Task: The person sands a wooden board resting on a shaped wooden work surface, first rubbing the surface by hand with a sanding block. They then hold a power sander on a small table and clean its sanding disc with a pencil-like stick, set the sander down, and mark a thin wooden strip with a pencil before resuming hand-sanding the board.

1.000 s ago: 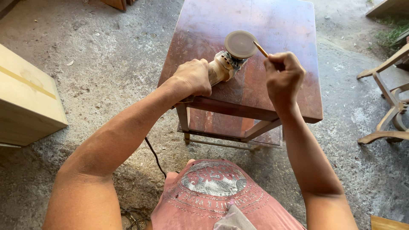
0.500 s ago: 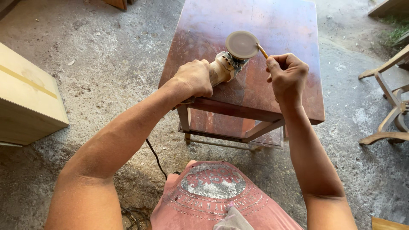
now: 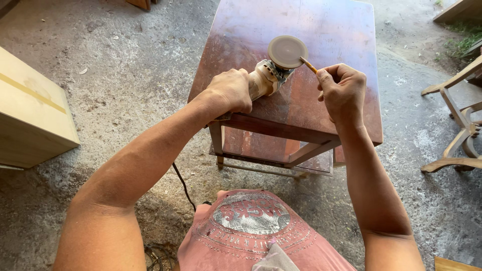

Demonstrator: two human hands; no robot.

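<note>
Outdoor woodworking yard, reddish wooden table (image 3: pixel 321 30) under the fingers, corded disc sander (image 3: pixel 281 57) between them, rough concrete floor (image 3: pixel 125 60) beyond, pale wooden box (image 3: pixel 30 115) far left, bare chair frames (image 3: pixel 459 125) far right

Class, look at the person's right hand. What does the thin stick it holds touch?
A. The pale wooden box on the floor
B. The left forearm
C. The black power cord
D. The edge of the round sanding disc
D: the right hand pinches a thin stick whose tip meets the rim of the round sanding disc, while the left hand grips the sander's body on the reddish wooden table.
</note>
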